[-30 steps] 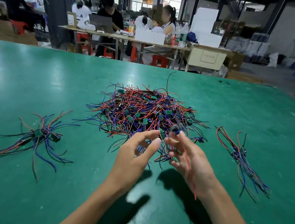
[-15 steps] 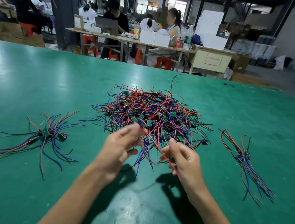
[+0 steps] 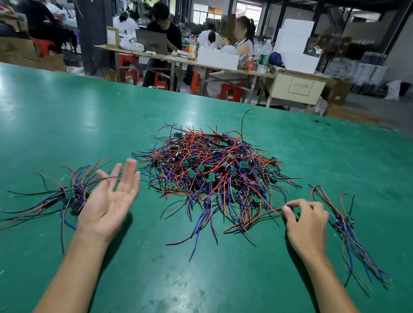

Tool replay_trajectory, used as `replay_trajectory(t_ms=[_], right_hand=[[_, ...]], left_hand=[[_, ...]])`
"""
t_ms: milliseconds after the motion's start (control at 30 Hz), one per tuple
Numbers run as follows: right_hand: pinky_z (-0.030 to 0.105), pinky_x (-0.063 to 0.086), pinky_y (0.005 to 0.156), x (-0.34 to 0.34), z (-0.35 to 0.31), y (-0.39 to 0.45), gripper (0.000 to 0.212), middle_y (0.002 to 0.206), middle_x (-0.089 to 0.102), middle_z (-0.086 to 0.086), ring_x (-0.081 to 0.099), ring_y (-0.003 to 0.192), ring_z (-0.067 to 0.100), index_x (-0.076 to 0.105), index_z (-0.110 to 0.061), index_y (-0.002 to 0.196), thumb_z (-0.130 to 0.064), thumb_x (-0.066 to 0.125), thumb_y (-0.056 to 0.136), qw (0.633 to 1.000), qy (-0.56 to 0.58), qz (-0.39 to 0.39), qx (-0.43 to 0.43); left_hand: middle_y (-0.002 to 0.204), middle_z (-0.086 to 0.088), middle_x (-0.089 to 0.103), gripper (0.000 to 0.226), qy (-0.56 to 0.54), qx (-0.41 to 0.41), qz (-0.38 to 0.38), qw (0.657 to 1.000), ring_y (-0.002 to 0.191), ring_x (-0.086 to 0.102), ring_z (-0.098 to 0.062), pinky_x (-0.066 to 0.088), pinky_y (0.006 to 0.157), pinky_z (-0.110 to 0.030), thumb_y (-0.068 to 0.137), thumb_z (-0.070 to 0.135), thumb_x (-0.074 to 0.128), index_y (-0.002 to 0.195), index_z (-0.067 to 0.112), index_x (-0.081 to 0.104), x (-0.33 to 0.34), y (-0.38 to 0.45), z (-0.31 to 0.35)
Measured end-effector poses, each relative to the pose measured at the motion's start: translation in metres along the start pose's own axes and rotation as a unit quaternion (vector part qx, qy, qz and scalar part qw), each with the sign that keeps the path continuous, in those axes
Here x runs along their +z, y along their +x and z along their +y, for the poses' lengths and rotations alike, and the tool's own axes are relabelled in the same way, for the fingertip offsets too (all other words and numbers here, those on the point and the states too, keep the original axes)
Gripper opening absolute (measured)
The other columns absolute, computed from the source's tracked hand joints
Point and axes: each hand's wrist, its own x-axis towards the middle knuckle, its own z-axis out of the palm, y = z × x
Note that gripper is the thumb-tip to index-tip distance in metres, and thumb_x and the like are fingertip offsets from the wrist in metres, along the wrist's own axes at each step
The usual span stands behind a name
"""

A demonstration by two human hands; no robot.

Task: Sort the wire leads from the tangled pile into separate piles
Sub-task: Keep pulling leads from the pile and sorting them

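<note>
Clearly the right hand [image 3: 305,223] pinches a red lead [image 3: 258,218] trailing from the tangled pile [image 3: 214,168]; the left hand [image 3: 110,194] is spread, palm up. Pulling hard could drag snagged neighbours across the table [image 3: 42,111] into the right pile [image 3: 346,230].

Green table [image 3: 41,113], tangled wire pile [image 3: 210,173], two smaller wire piles

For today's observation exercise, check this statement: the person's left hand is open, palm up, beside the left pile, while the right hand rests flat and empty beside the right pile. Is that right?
Not quite. In the head view the right hand is not flat and empty: its fingers pinch a wire lead trailing from the tangled pile, near the right pile. The left hand is open, palm up, beside the left pile.
</note>
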Motion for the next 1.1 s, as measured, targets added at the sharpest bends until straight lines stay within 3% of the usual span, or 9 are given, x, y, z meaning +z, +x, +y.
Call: replay_trajectory(t_ms=[200,333,400,500,533,600,733,867,1100], right_hand=[[0.030,0.044,0.077,-0.035,-0.026,-0.015,0.014,0.095,0.070,0.006,0.065,0.088,0.028,0.059,-0.014,0.104,-0.027,0.056,0.100,0.933,0.231,0.274,0.031],[0.030,0.049,0.073,-0.049,-0.065,-0.035,0.011,0.083,0.073,-0.005,0.070,0.081,0.010,0.057,-0.024,0.102,-0.035,0.059,0.100,0.902,0.337,0.262,-0.057],[0.036,0.048,0.081,-0.050,-0.078,-0.044,0.012,0.082,0.069,-0.016,0.068,0.086,0.014,0.062,-0.030,0.100,-0.040,0.066,0.095,0.917,0.311,0.214,-0.131],[0.026,0.033,0.096,-0.044,-0.087,-0.061,0.035,0.085,0.065,-0.027,0.060,0.100,0.003,0.065,-0.032,0.112,-0.048,0.076,0.083,0.932,0.156,0.142,-0.296],[0.025,0.032,0.095,-0.040,-0.088,-0.065,0.045,0.087,0.065,-0.026,0.060,0.100,0.003,0.063,-0.029,0.120,-0.048,0.077,0.081,0.924,0.127,0.111,-0.342],[0.029,0.037,0.089,-0.034,-0.091,-0.071,0.055,0.088,0.068,-0.021,0.065,0.094,0.007,0.059,-0.024,0.129,-0.047,0.076,0.083,0.911,0.109,0.069,-0.393],[0.032,0.044,0.080,-0.030,-0.093,-0.074,0.054,0.082,0.064,-0.027,0.060,0.082,0.004,0.049,-0.026,0.124,-0.044,0.077,0.081,0.909,0.157,0.027,-0.385],[0.039,0.054,0.080,-0.030,-0.090,-0.074,0.057,0.079,0.067,-0.018,0.065,0.082,0.012,0.048,-0.035,0.121,-0.036,0.085,0.077,0.911,0.206,-0.045,-0.354],[0.044,0.054,0.086,-0.031,-0.089,-0.072,0.079,0.089,0.070,-0.023,0.068,0.091,0.010,0.040,-0.047,0.137,-0.023,0.086,0.077,0.914,0.189,-0.104,-0.344]], left_hand=[[0.133,0.004,0.066,0.062,-0.096,0.033,-0.114,0.988,0.115,0.066,-0.012,0.052,0.090,-0.031,0.099,0.060,0.034,0.137,0.018,0.059,0.014,-0.010,-0.003],[0.119,0.014,0.070,0.037,0.215,0.010,-0.169,0.962,0.096,0.068,-0.005,0.055,0.086,-0.029,0.097,0.052,0.049,0.124,0.034,0.067,0.033,-0.032,-0.034],[0.118,0.011,0.071,0.035,0.504,0.118,-0.202,0.832,0.103,0.065,-0.005,0.050,0.095,-0.036,0.090,0.045,0.063,0.122,0.034,0.067,0.038,-0.044,-0.058],[0.149,0.011,0.047,0.055,0.746,0.385,-0.254,0.480,0.137,0.039,-0.003,0.026,0.115,-0.028,0.089,0.047,0.066,0.141,0.033,0.054,0.031,-0.056,-0.088],[0.157,0.009,0.036,0.057,0.768,0.423,-0.273,0.396,0.143,0.030,-0.005,0.019,0.115,-0.026,0.093,0.049,0.061,0.146,0.033,0.048,0.028,-0.058,-0.094],[0.162,0.007,0.028,0.056,0.790,0.427,-0.301,0.322,0.147,0.024,-0.008,0.014,0.113,-0.027,0.097,0.052,0.052,0.150,0.035,0.043,0.024,-0.060,-0.099],[0.123,0.017,0.066,0.042,0.768,0.319,-0.322,0.453,0.120,0.056,0.000,0.029,0.107,-0.030,0.095,0.034,0.065,0.136,0.030,0.059,0.019,-0.057,-0.101],[0.100,0.014,0.072,0.019,0.740,0.308,-0.309,0.511,0.097,0.063,-0.004,0.046,0.091,-0.033,0.092,0.028,0.070,0.111,0.025,0.075,0.018,-0.057,-0.104],[0.119,0.006,0.058,0.033,0.740,0.289,-0.342,0.502,0.117,0.054,-0.013,0.042,0.099,-0.024,0.094,0.016,0.069,0.127,0.024,0.067,0.020,-0.057,-0.104]])
